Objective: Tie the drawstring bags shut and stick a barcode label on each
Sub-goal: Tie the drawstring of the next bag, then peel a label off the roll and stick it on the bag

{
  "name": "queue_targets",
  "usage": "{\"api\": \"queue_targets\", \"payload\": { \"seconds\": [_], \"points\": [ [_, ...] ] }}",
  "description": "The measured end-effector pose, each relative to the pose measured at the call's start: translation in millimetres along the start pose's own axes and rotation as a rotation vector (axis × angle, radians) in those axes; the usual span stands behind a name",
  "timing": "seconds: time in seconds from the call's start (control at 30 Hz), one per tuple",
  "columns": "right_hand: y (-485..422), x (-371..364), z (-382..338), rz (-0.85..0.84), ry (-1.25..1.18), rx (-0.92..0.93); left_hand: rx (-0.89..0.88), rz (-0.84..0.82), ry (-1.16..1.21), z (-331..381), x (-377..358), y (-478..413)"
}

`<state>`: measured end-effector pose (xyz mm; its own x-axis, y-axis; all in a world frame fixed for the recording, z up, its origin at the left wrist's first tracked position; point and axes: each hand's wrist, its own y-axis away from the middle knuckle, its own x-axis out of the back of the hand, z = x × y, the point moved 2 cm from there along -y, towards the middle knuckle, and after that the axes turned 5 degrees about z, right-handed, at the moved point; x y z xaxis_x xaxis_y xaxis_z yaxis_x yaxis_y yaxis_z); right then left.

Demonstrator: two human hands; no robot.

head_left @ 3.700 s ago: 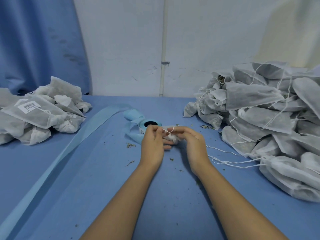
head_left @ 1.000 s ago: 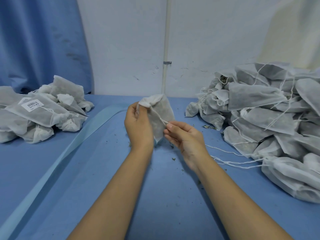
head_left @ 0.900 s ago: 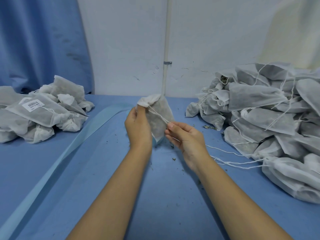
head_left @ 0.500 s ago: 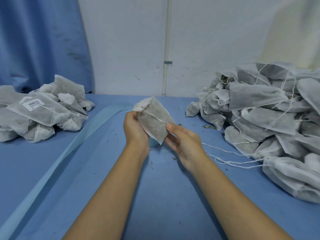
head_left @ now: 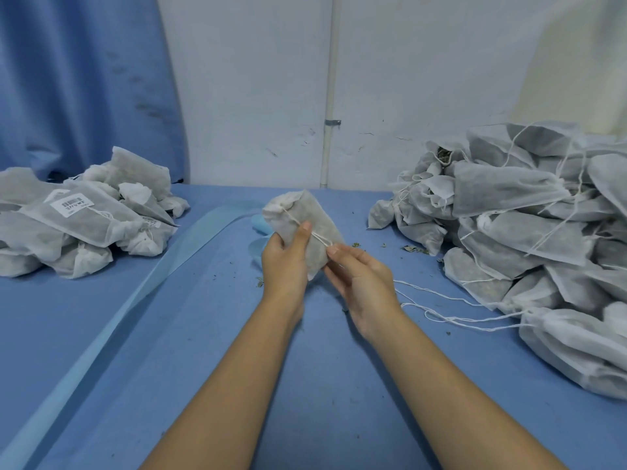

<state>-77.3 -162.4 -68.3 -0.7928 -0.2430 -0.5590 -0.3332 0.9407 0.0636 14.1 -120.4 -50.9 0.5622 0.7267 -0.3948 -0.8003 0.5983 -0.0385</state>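
- moved: drawstring bag (head_left: 319, 215), down on the table (head_left: 203, 368) between both hands a few seconds back, now up off it and tilted, gathered neck pointing away from the wrists; left thumb newly across its front.
- left hand (head_left: 284, 266): grips the bag from its left side, thumb pressed on the front face, fingers wrapped behind.
- right hand (head_left: 364, 278): just right of the left hand, thumb and forefinger pinching the drawstring (head_left: 319, 237) at the bag's right edge.
- drawstring: runs slantwise from the neck, under the left thumb, to the right fingertips.
- label roll (head_left: 258, 224): light blue, beyond the left hand, mostly hidden behind the bag.
- backing strip (head_left: 142, 293): pale blue, trailing from beyond the left hand toward the near left.
- labelled bags (head_left: 101, 228): heaped well left of the left hand, a barcode label (head_left: 73, 204) on the topmost.
- heap of bags (head_left: 526, 232): right of the right hand, loose strings (head_left: 441, 312) lying just beside the right wrist.
- leaf crumbs (head_left: 414, 249): scattered beyond the right hand.
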Motion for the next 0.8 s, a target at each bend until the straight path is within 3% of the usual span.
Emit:
{"api": "queue_targets", "payload": {
  "seconds": [0.07, 0.17, 0.27, 0.53, 0.67, 0.8],
  "points": [
    [-2, 3, 0, 0.034, 0.087, 0.050, 0.016, 0.021, 0.030, 2, 6, -3],
    [-5, 13, 3, 0.143, 0.424, 0.151, 0.024, 0.031, 0.013, 5, 15, -9],
    [-7, 20, 7, 0.141, 0.649, 0.216, -0.028, 0.045, -0.167, 2, 25, -10],
    [-7, 20, 11, 0.063, 0.803, 0.229, -0.248, -0.015, -0.578, -9, 30, -7],
    [-6, 20, 9, 0.080, 0.810, 0.237, -0.284, -0.062, -0.634, -13, 30, -7],
    [-6, 19, 11, 0.044, 0.893, 0.290, -0.323, 0.022, -0.628, -10, 40, -13]
  ]
}}
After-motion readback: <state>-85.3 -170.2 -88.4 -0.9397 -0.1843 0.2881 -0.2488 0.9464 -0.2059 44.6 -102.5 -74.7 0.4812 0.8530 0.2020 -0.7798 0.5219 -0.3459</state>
